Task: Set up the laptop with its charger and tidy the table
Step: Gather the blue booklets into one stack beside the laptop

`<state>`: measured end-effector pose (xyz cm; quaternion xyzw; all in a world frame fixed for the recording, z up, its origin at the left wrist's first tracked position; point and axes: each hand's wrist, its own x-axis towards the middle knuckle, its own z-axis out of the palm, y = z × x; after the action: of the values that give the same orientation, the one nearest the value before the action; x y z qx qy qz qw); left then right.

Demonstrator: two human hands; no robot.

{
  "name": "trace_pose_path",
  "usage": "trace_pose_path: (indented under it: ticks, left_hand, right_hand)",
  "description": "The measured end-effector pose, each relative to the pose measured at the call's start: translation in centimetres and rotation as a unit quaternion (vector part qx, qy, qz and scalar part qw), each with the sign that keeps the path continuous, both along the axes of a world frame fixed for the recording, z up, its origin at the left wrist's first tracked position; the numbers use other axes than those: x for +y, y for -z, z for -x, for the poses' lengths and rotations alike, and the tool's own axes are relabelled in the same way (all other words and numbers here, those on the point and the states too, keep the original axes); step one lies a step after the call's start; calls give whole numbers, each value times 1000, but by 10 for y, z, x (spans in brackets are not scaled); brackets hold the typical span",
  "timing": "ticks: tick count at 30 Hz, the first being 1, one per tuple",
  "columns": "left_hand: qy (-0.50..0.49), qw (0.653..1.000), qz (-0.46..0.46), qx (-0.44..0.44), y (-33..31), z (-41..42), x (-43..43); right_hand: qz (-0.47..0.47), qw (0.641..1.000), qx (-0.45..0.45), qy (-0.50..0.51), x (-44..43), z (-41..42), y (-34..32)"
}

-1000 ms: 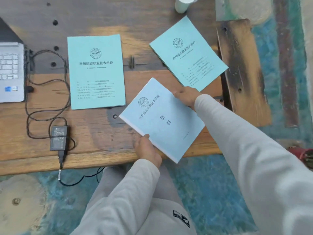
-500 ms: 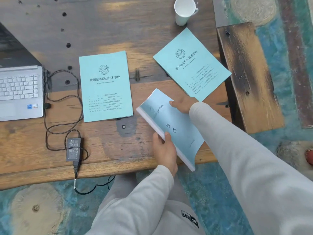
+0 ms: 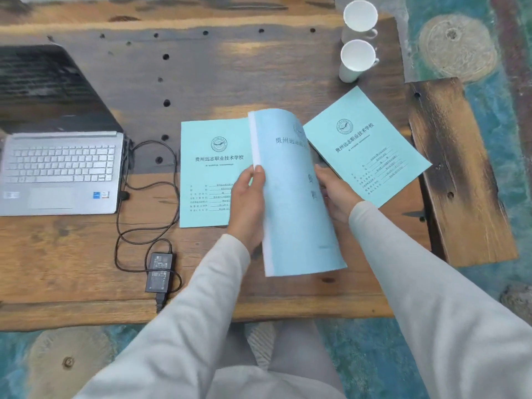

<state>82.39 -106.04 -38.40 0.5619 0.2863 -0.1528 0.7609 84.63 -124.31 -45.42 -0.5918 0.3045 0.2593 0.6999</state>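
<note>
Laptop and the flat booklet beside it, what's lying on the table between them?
In the head view, the black charger cable loops between the laptop and the flat booklet, plugged into the laptop's side.

Table [image 3: 86, 269]: laptop [image 3: 60, 171], charger [image 3: 159, 272], left booklet [image 3: 207, 197], right booklet [image 3: 368, 151], near cup [image 3: 358, 57], far cup [image 3: 359, 15]

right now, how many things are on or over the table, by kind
blue booklet: 3
white mug: 2
laptop: 1
charger: 1
total: 7
</note>
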Motion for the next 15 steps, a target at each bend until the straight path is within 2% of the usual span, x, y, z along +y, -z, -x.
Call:
trace_pose_path:
  ticks: [4, 7, 12, 15]
  left_hand:
    - [43, 996, -73, -20, 11, -46, 65]
    - [70, 988, -134, -6, 30, -69, 108]
    - [48, 992, -114, 34, 66, -88, 149]
    - [80, 984, -146, 60, 84, -93, 163]
  right_hand:
    - [-7, 998, 17, 62, 29, -20, 8]
    - [33, 997, 1, 76, 53, -36, 14]
    - [116, 988, -42, 92, 97, -55, 25]
    - [146, 985, -54, 77, 112, -63, 33]
